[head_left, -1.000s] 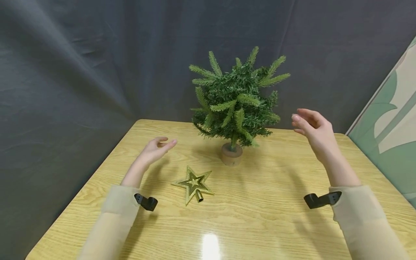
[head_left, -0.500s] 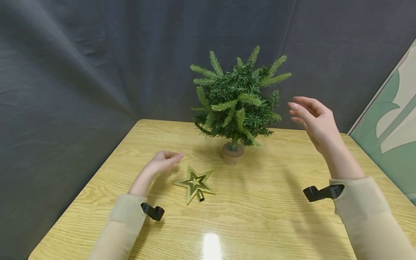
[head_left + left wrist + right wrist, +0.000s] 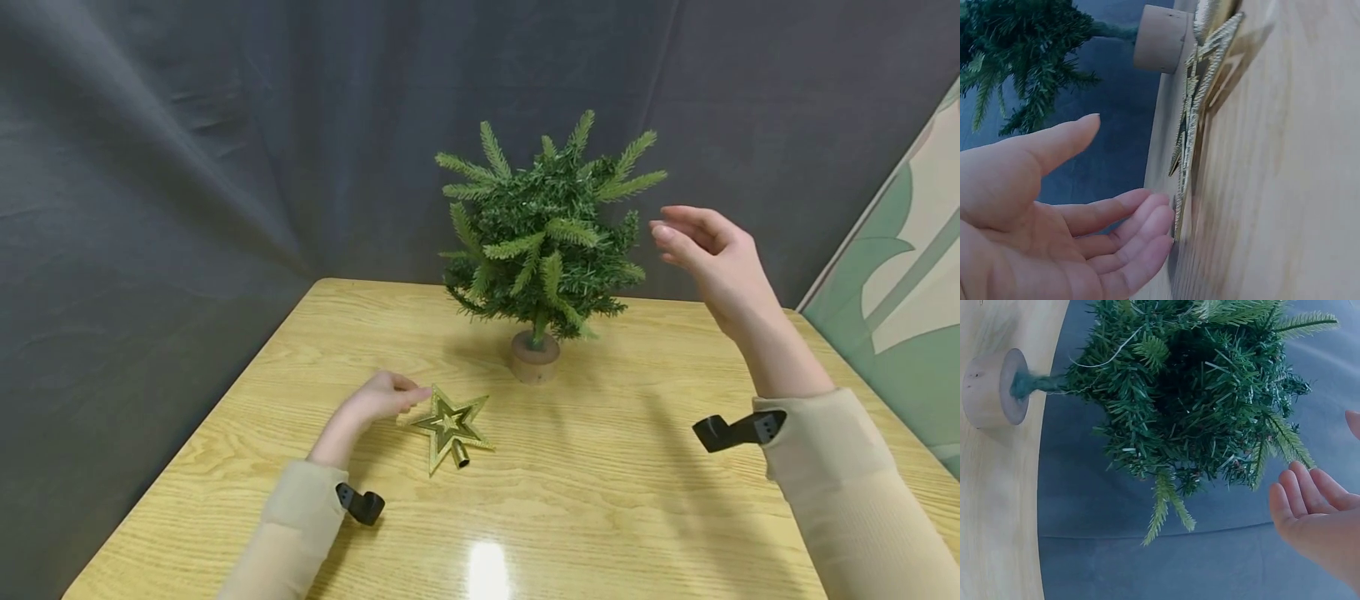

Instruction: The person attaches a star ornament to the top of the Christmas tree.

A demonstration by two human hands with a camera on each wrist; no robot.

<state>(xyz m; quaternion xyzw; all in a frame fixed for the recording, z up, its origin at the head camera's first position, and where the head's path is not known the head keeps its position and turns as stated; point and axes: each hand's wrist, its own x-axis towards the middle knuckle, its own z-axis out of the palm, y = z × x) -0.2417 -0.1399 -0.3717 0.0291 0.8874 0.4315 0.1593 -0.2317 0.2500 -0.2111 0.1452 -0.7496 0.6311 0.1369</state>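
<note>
A gold star tree topper lies flat on the wooden table, its hollow socket facing the near side. My left hand is low at the star's left point, its fingers loosely bent. In the left wrist view the fingertips reach the star's edge, while the thumb stands apart; whether they touch it I cannot tell. Behind the star stands a small artificial Christmas tree on a round wooden base. Raised to the tree's right, my right hand holds nothing, with relaxed fingers near a branch tip.
Dark grey cloth hangs behind and to the left of the wooden table. A panel with green leaf shapes borders the right side. Both wrists carry small black cameras.
My left hand has moved down and right, to the star's left point. The right hand has risen and come slightly closer to the tree. Star and tree stay in place.
</note>
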